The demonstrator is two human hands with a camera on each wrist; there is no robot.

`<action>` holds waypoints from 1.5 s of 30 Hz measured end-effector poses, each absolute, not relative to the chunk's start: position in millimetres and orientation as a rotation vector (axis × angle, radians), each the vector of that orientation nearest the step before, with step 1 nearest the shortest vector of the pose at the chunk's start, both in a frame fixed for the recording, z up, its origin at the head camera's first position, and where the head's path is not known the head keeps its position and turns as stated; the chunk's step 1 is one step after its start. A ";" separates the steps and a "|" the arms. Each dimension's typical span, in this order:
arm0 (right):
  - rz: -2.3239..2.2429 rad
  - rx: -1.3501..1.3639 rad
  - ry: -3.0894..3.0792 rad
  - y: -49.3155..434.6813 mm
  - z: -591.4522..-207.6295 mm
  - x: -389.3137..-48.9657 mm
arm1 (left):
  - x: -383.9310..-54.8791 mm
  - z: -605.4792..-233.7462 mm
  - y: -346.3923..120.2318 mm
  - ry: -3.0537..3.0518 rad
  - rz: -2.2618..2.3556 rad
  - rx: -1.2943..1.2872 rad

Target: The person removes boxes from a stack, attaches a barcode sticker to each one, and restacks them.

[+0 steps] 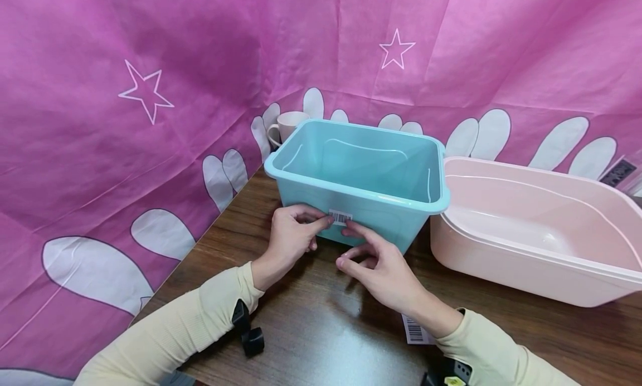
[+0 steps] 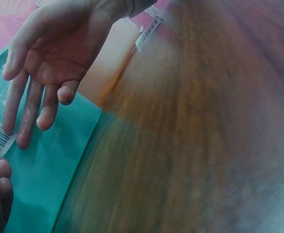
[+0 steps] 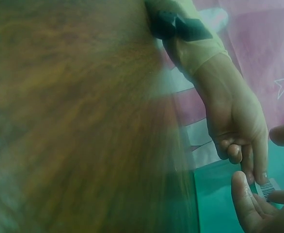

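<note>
A light-blue plastic bin [image 1: 361, 199] stands on the wooden table. At its front wall is a white barcode label [image 1: 340, 216]. My left hand [image 1: 293, 233] holds the label's left edge between thumb and index finger. The right hand [image 1: 383, 269] has its fingers stretched toward the label's right edge, with the index fingertip touching or very close to it; its thumb stands apart. In the left wrist view, the right hand [image 2: 59, 63] shows its palm and spread fingers beside the label [image 2: 0, 139]. The right wrist view shows the left hand [image 3: 239, 116] at the label [image 3: 266, 188].
A pink oval tub [image 1: 506, 263] stands right of the bin. Behind the bin's left corner is a pale mug [image 1: 291, 124]. Another barcode label [image 1: 416, 330] lies on the table [image 1: 321, 330] under the right wrist. Pink patterned cloth [image 1: 200, 57] hangs behind and at left.
</note>
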State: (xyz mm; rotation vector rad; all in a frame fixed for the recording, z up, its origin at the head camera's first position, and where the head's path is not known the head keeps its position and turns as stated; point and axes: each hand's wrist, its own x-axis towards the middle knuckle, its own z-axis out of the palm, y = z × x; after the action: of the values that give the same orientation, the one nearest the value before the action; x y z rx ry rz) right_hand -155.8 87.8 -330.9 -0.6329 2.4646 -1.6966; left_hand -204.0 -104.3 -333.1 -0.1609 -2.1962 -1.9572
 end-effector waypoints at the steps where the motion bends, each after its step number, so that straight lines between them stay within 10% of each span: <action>1: -1.696 -0.633 2.465 87.9 -330.9 -155.8 | -204.1 -333.0 -104.4 -2.194 -1.964 -0.164; 45: -1.946 -0.851 2.281 90.2 -323.1 -149.3 | -203.7 -331.4 -114.4 -1.805 -2.200 -0.826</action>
State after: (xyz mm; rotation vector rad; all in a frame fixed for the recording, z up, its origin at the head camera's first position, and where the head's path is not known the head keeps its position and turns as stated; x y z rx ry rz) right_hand -149.3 90.2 -323.1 -0.8511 2.2813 -1.9463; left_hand -203.7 -114.4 -331.4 -0.8263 -1.8052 -2.1996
